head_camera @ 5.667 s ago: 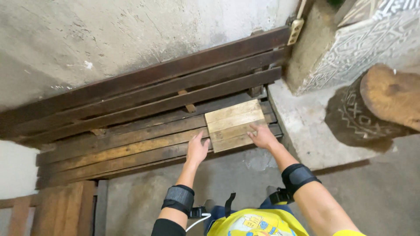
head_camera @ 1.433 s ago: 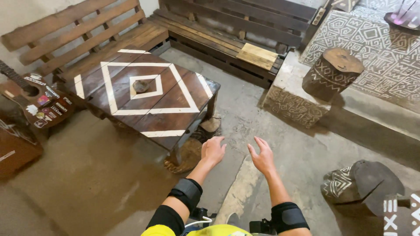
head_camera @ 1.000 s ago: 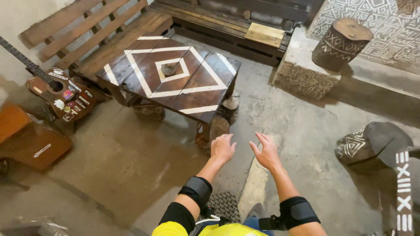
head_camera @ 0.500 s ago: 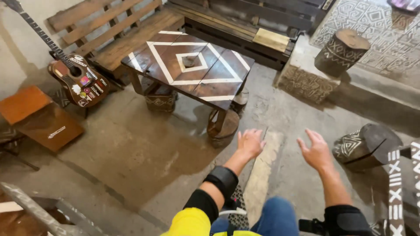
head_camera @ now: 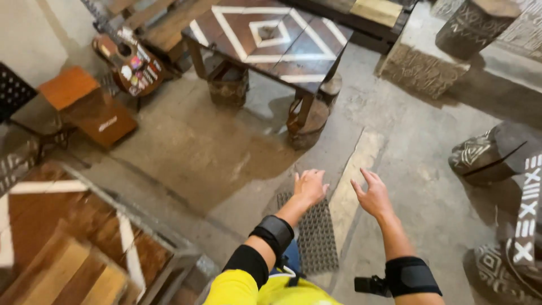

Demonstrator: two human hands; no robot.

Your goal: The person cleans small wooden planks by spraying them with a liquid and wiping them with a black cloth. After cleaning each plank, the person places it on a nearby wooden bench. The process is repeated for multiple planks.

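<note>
**A:** Head view, the only one. What are the hands doing?

**B:** Both hang empty over the concrete floor [head_camera: 214,147], low in the middle of the frame. The left hand [head_camera: 309,187] is loosely curled, fingers bent but closed on nothing. The right hand [head_camera: 372,196] has its fingers spread and slightly hooked, also holding nothing. Each forearm carries a black band.

**A:** What lies nearest to them?

**B:** A dark ribbed floor mat [head_camera: 316,240] sits right beneath the left wrist, and a pale strip [head_camera: 355,181] of concrete runs between the two hands. Neither hand touches either one.

**A:** How would you carry this well?

**B:** My judgement: with hands free and the body seemingly mid-stride, keep them out for balance and watch the footing, since the mat edge could catch a foot.

**A:** And the room?

**B:** At the top centre stands a dark wooden table [head_camera: 271,39] painted with white diamond lines, resting on log stumps. Upper left, a guitar [head_camera: 127,65] covered in stickers leans beside a slatted bench. Below it, at the left edge, is an orange-brown box stool [head_camera: 90,104]. The lower left corner holds another wooden surface [head_camera: 68,243] with white stripes, in a metal frame.

**A:** The right side?

**B:** Patterned stump seats: one at the upper right [head_camera: 468,28], one dark at the right edge [head_camera: 497,152]. The floor is stained, patchy grey concrete.
</note>
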